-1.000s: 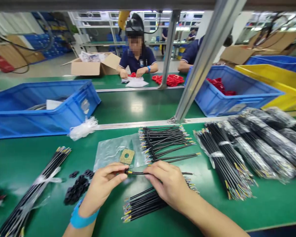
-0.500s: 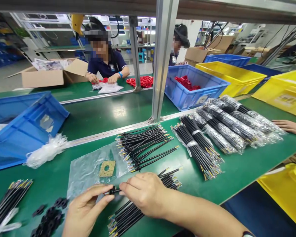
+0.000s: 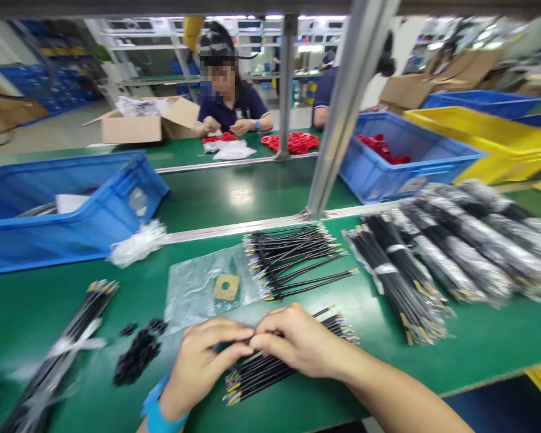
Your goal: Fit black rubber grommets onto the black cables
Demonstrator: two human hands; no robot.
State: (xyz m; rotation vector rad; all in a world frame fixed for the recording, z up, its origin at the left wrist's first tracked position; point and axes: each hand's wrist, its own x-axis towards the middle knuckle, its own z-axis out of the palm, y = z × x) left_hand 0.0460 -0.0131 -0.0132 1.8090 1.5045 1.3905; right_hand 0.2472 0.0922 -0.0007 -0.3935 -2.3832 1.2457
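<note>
I see both bare hands meeting at the lower centre of the frame. The left hand has its thumb and fingertips nearly together, pinching a small dark piece almost hidden between the hands. The right hand is curled, thumb against fingers, touching the left fingertips; I cannot tell what it pinches. A second ago a stretch of thin black cable showed between them; now the gap has closed.

Just below the hands lies a row of short black cables with coloured wire ends, partly covered by the right hand. My view has swung back left since the last frame, so the light-blue wristband shows again at lower left, with the heap of black rubber pieces more fully in sight. At upper centre, a co-worker in a dark-blue shirt now has both hands raised off the white plastic bag
</note>
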